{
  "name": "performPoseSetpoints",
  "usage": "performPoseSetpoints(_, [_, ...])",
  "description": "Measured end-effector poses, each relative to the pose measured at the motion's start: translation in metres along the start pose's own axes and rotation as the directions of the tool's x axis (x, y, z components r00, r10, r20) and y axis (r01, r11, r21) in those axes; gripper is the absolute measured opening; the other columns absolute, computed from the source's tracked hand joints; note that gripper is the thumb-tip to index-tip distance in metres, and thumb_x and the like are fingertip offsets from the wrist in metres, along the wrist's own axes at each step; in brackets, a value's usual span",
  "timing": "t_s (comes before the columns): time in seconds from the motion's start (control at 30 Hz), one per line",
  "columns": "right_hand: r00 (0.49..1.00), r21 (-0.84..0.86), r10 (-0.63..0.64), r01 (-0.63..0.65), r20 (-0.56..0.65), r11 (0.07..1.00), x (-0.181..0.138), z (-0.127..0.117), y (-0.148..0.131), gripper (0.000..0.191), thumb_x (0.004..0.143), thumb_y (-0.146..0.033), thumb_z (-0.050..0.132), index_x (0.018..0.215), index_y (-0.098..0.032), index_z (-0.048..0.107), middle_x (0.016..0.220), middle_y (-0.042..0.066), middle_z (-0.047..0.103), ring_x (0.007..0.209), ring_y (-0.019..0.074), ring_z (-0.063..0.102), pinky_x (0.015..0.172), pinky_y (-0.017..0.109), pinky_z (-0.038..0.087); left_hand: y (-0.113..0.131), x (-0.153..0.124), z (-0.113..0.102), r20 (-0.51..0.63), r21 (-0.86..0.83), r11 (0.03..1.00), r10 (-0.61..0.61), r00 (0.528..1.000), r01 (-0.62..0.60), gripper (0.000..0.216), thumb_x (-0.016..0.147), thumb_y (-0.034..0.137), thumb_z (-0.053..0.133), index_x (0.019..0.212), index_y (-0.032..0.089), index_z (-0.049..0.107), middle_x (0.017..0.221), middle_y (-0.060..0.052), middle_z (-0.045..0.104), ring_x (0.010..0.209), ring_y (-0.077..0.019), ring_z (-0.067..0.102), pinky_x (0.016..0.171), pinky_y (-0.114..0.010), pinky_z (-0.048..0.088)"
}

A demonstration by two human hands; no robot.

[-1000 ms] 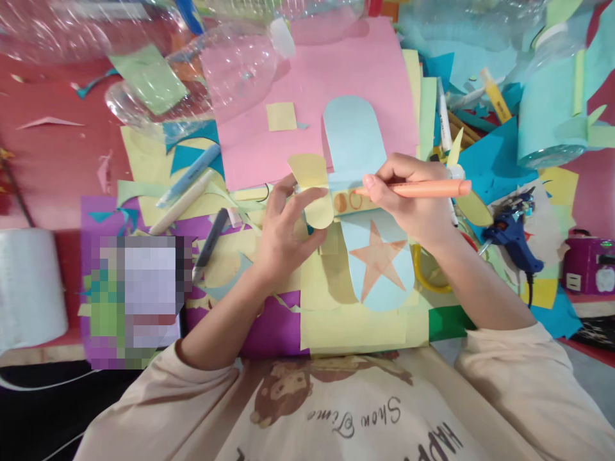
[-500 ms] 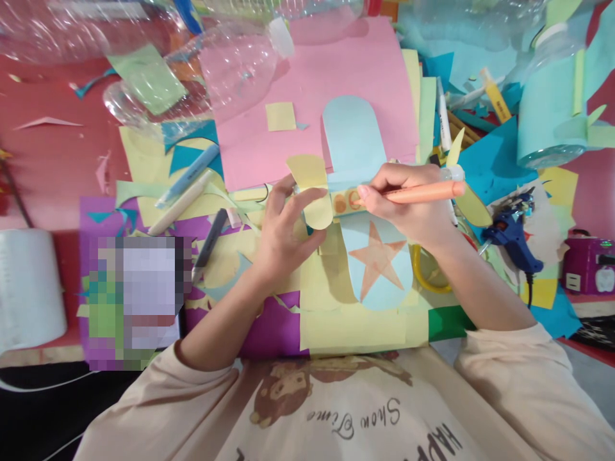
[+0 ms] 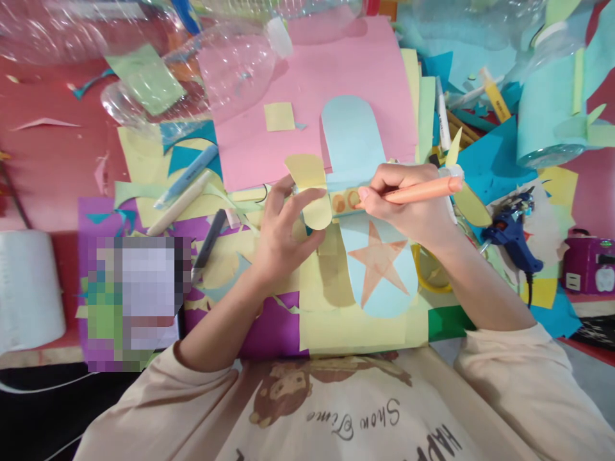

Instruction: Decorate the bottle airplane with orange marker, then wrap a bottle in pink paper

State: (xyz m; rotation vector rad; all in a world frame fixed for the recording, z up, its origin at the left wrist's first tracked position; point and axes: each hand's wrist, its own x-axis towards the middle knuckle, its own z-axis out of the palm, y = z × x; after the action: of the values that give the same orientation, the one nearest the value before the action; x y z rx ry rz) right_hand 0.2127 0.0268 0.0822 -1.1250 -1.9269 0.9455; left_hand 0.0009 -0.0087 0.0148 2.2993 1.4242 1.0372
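Observation:
A paper aeroplane model lies across the middle: light blue wings (image 3: 354,137), the near one bearing an orange star (image 3: 378,262), a yellow tail fin (image 3: 310,189) and a narrow yellow body (image 3: 343,202) with orange circles drawn on it. My left hand (image 3: 283,234) grips the tail end, fingers curled around the yellow fin. My right hand (image 3: 408,202) is closed on an orange marker (image 3: 423,189), its tip touching the body beside the circles. A yellow propeller (image 3: 465,192) shows at the nose behind my right hand.
Coloured paper covers the table: a pink sheet (image 3: 336,70), yellow and purple sheets. Clear plastic bottles (image 3: 206,70) lie at the back left. Pens (image 3: 185,186) lie to the left, a blue glue gun (image 3: 512,237) to the right, a paper-wrapped bottle (image 3: 552,109) at the far right.
The marker tip has moved slightly left along the yellow body, and its barrel has tilted up a little. The second circle is now filled in orange. My left hand has stayed put.

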Motion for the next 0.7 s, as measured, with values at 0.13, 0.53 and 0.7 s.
performPoseSetpoints(0.13, [1.0,-0.029,0.009,-0.01,-0.012,1.0,-0.0003,-0.0003,0.0011,0.039,0.085,-0.025,0.06,0.056,-0.021,0.035,0.051,-0.006,0.035,0.049,0.0063,0.028,0.044,0.024,0.023,-0.0002,0.0005,0.0002,-0.005,0.01,1.0,0.006,1.0,-0.006,0.046,0.078,0.02,0.064,0.122,0.028,0.052,0.123,-0.009,0.054,0.106,-0.0228,0.058,0.088,-0.04,0.053])
performPoseSetpoints(0.53, [0.995,-0.029,-0.003,0.0,-0.099,1.0,-0.0005,0.0014,0.0026,0.042,0.09,-0.04,0.059,0.059,-0.021,0.039,0.052,-0.005,0.042,0.049,0.007,0.035,0.047,0.025,0.032,0.001,0.001,-0.0001,-0.015,-0.036,0.999,0.015,1.0,-0.016,0.048,0.077,0.017,0.064,0.123,0.028,0.051,0.121,-0.008,0.055,0.105,-0.0223,0.057,0.088,-0.039,0.052])
performPoseSetpoints(0.7, [0.992,-0.031,0.014,-0.018,-0.129,0.999,-0.0007,0.0019,0.0019,0.042,0.09,-0.04,0.058,0.059,-0.022,0.038,0.053,-0.005,0.042,0.048,0.0076,0.034,0.047,0.026,0.032,0.0007,0.0009,-0.0003,-0.009,-0.024,1.0,0.008,1.0,-0.008,0.048,0.077,0.018,0.064,0.123,0.028,0.052,0.121,-0.008,0.055,0.105,-0.0231,0.058,0.089,-0.041,0.052])
